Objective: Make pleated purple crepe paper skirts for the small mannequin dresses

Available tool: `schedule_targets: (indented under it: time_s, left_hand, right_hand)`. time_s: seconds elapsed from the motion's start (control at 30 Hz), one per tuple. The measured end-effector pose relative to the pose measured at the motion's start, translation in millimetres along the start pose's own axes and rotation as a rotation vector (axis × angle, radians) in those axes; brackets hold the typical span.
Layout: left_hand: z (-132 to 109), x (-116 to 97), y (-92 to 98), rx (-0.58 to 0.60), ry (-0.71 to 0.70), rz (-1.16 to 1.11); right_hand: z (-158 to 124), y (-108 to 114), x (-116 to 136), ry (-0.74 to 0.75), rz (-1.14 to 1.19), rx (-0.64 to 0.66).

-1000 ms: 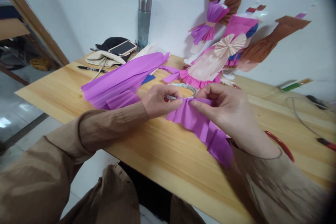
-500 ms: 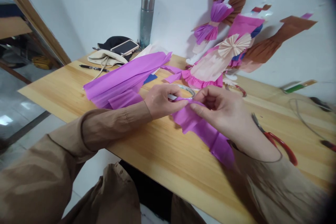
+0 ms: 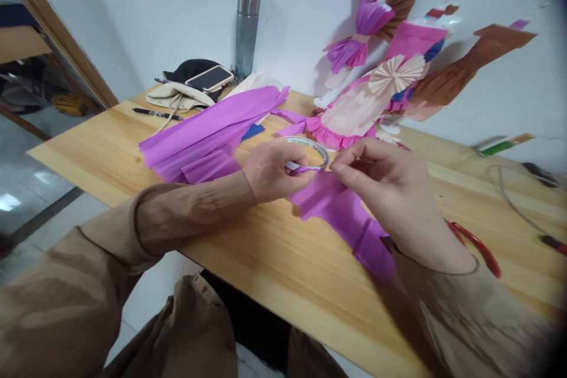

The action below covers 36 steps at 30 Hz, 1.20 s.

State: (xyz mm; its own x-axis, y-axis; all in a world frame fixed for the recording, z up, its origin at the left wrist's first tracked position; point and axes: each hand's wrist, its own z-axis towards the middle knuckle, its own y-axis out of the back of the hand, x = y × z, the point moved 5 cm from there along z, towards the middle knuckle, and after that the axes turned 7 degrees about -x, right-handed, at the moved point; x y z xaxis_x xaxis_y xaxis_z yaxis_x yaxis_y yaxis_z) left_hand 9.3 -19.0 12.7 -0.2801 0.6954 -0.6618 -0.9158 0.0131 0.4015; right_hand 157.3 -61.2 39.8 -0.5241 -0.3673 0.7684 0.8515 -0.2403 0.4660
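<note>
My left hand (image 3: 272, 171) pinches the gathered top edge of a strip of purple crepe paper (image 3: 334, 207) between thumb and fingers. A small white piece (image 3: 291, 165) pokes out by its knuckles. Down and to the right the strip hangs over the table, with a wavy lower edge. Just right of that edge is my right hand (image 3: 385, 183), its thumb and forefinger closed together; anything between the tips is too small to make out. Behind the fingers lies a roll of tape (image 3: 325, 156), partly covered by my left hand.
A larger purple crepe sheet (image 3: 195, 133) lies left on the wooden table (image 3: 248, 260). Behind are a phone (image 3: 210, 78), a pen (image 3: 157, 113) and a thermos (image 3: 247, 32). Paper dresses (image 3: 363, 100) lean on the wall. Red-handled scissors (image 3: 481, 251) lie right, partly hidden.
My right thumb and forefinger have come off the purple strip's edge and moved slightly right. More of the tape roll shows, while the scissor blades are now covered. My left hand has stayed put.
</note>
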Motion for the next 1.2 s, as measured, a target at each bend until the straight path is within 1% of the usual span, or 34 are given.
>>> schedule_targets:
  time_s: [0.07, 0.1, 0.17, 0.23, 0.27, 0.33, 0.43, 0.5, 0.57, 0.67, 0.87, 0.97, 1.07, 1.2]
  left_hand:
    - [0, 1, -0.1, -0.001, 0.026, -0.011]
    - [0, 2, -0.1, -0.003, 0.040, -0.021]
    - [-1, 3, -0.1, -0.009, 0.058, -0.036]
    - [-1, 3, -0.1, -0.017, 0.072, -0.045]
    - [-1, 4, 0.1, -0.025, 0.077, -0.046]
    - [-1, 5, 0.7, -0.046, 0.077, -0.051]
    - [0, 5, 0.6, -0.060, 0.040, -0.067]
    - [0, 5, 0.4, -0.063, 0.015, -0.072]
    - [0, 6, 0.3, -0.064, 0.010, -0.062]
    - [1, 6, 0.6, -0.063, 0.022, -0.054]
    - [1, 5, 0.6, -0.012, 0.019, -0.150]
    - [1, 6, 0.2, 0.005, 0.038, -0.181]
    - [1, 7, -0.5, 0.016, 0.060, -0.160]
    - [1, 7, -0.3, 0.013, 0.053, -0.147]
  right_hand:
    - [3, 5, -9, -0.082, 0.085, -0.067]
    - [5, 9, -15, -0.103, 0.072, -0.113]
    - [8, 17, -22, -0.066, -0.101, -0.198]
    - [10, 21, -24, 0.030, -0.318, -0.227]
    - [10, 21, -23, 0.067, -0.370, -0.210]
    - [10, 17, -22, 0.087, -0.315, -0.125]
    - [9, 4, -19, 0.023, -0.129, 0.043]
    - [7, -2, -14, -0.003, -0.062, 0.082]
    - [4, -6, -9, 0.001, -0.029, 0.062]
    - [0, -8, -2, 0.036, -0.046, 0.027]
    - [-4, -8, 7, 0.096, -0.048, 0.015]
    - [-2, -8, 5, 0.108, -0.003, 0.024]
    - [-1, -7, 0, 0.112, 0.001, -0.002]
    - [-2, -6, -11, 0.039, 0.026, -0.056]
